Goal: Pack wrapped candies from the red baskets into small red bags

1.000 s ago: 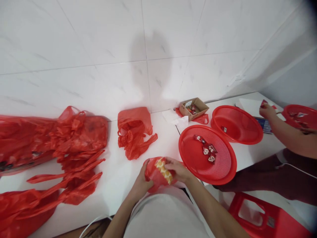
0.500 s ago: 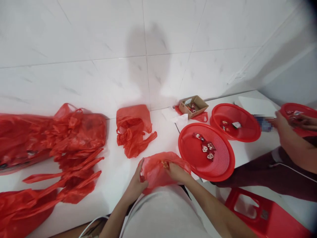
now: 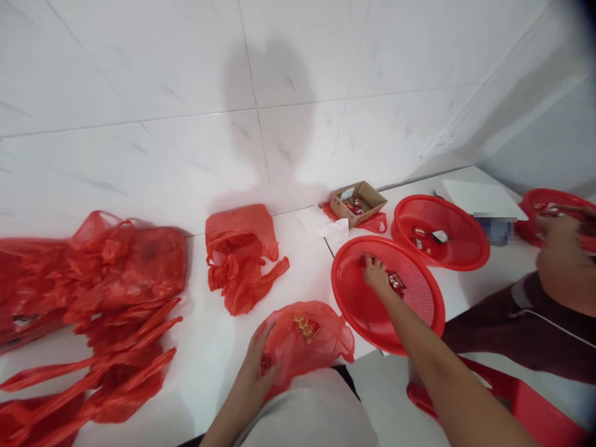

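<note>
On the table in front of me lies a red plastic bag (image 3: 326,351), its mouth loosely spread. My left hand (image 3: 256,363) is closed on the bag's left edge, with a small dark red item between thumb and fingers. A yellow-patterned packet (image 3: 305,327) shows in the bag. My right hand (image 3: 375,275) reaches into the nearer red plastic basket (image 3: 356,310), fingers bent onto a small red packet (image 3: 363,259) at its far left side. More small red packets (image 3: 396,283) lie right of that hand, partly hidden by my forearm.
Crumpled red bags (image 3: 242,261) lie at the middle, and a large heap of red bags (image 3: 125,267) fills the left. A small cardboard box (image 3: 372,202) stands by the wall. Right of it is a second red basket (image 3: 460,239); a co-worker's hand (image 3: 559,230) works at a third.
My right hand has left the bag and moved right into the nearer basket, onto a packet there. The yellow-patterned packet now lies in the bag. My left hand stays on the bag's edge.
</note>
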### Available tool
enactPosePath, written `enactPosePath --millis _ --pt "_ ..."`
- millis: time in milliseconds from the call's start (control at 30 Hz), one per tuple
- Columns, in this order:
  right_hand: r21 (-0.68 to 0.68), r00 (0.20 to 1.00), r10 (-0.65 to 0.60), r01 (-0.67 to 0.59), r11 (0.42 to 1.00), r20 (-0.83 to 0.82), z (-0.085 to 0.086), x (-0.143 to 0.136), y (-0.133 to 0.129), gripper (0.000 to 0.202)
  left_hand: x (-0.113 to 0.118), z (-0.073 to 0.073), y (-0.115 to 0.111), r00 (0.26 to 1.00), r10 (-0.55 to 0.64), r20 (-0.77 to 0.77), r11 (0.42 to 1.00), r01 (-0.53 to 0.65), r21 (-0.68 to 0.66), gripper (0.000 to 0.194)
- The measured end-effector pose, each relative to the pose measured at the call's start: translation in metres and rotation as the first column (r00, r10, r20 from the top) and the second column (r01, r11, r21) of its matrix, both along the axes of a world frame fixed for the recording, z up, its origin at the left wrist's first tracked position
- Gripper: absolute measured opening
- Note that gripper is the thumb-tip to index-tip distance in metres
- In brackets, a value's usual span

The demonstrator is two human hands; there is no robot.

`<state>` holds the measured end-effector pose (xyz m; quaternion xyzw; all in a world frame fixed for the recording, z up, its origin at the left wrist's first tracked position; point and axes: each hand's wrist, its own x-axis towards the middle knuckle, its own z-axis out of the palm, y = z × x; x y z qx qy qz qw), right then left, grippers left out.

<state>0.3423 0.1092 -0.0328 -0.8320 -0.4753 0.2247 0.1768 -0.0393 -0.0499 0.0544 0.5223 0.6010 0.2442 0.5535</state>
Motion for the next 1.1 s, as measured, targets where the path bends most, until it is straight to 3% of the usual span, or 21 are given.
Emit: enactPosePath --millis 100,200,300,367,533,567,633,667,700,733,800,867,933,1000,1100 --pt "-0.016 0.998 -0.051 0.051 0.999 -0.036 -0.021 0.001 0.003 0.054 -0.006 -0.006 -0.006 0.996 0.019 -0.084 1.0 -0.021 -0.024 0.064" --pt "-0.016 0.985 -0.093 0.091 0.996 -0.148 -0.031 -0.005 0.013 0.054 -0.007 -0.006 -0.006 0.989 0.068 -0.13 0.996 -0.076 -0.053 0.061" --pt "-0.005 0.933 -0.126 0.131 0.991 -0.338 -0.03 -0.014 0.021 0.05 -0.003 -0.002 -0.002 0.986 0.087 -0.142 0.993 -0.098 -0.07 0.061" --pt "-0.005 0.856 -0.133 0.15 0.989 -0.5 -0.021 -0.021 0.018 0.044 0.001 0.001 0.002 0.989 0.075 -0.131 0.994 -0.085 -0.074 0.061" --pt "0.021 0.564 -0.08 0.17 0.985 -0.822 0.031 -0.059 -0.033 0.037 0.007 0.002 0.004 0.988 0.084 -0.133 0.995 -0.09 -0.036 0.06" --pt "0.018 0.47 -0.061 0.163 0.987 -0.88 0.044 -0.071 -0.047 0.037 0.008 0.0 0.004 0.986 0.102 -0.135 0.994 -0.107 -0.032 0.059" --pt "-0.043 0.159 -0.054 0.069 0.997 -0.986 0.063 -0.1 -0.073 0.039 0.008 -0.003 0.003 0.983 0.134 -0.125 0.99 -0.138 -0.024 0.059" --pt "-0.069 0.057 -0.067 -0.025 0.997 -0.996 0.068 -0.115 -0.085 0.04 0.009 -0.005 0.003 0.983 0.146 -0.115 0.989 -0.149 -0.02 0.06" --pt "-0.082 0.004 -0.083 -0.135 0.987 -0.997 0.069 -0.13 -0.095 0.04 0.009 -0.007 0.003 0.982 0.157 -0.105 0.987 -0.16 -0.018 0.062" --pt "-0.086 0.02 -0.084 -0.237 0.968 -0.996 0.066 -0.143 -0.104 0.04 0.009 -0.008 0.002 0.98 0.17 -0.098 0.985 -0.173 -0.018 0.064" --pt "-0.073 0.177 -0.014 -0.334 0.94 -0.984 0.051 -0.165 -0.116 0.039 0.009 -0.009 0.002 0.976 0.198 -0.095 0.98 -0.201 -0.015 0.067" --pt "-0.037 0.384 0.082 -0.294 0.955 -0.92 0.031 -0.176 -0.121 0.037 0.007 -0.007 0.001 0.969 0.223 -0.101 0.974 -0.224 0.0 0.068" --pt "-0.01 0.514 0.107 -0.22 0.975 -0.851 0.017 -0.177 -0.122 0.033 0.005 -0.004 0.0 0.965 0.238 -0.11 0.971 -0.239 0.006 0.069" --pt "-0.029 0.514 0.077 -0.196 0.98 -0.854 0.013 -0.174 -0.121 0.029 0.003 0.0 0.0 0.961 0.249 -0.119 0.968 -0.251 0.001 0.07" --pt "-0.076 0.367 0.026 -0.26 0.963 -0.93 0.027 -0.171 -0.121 0.033 0.0 0.002 0.0 0.959 0.255 -0.122 0.966 -0.258 -0.004 0.072"
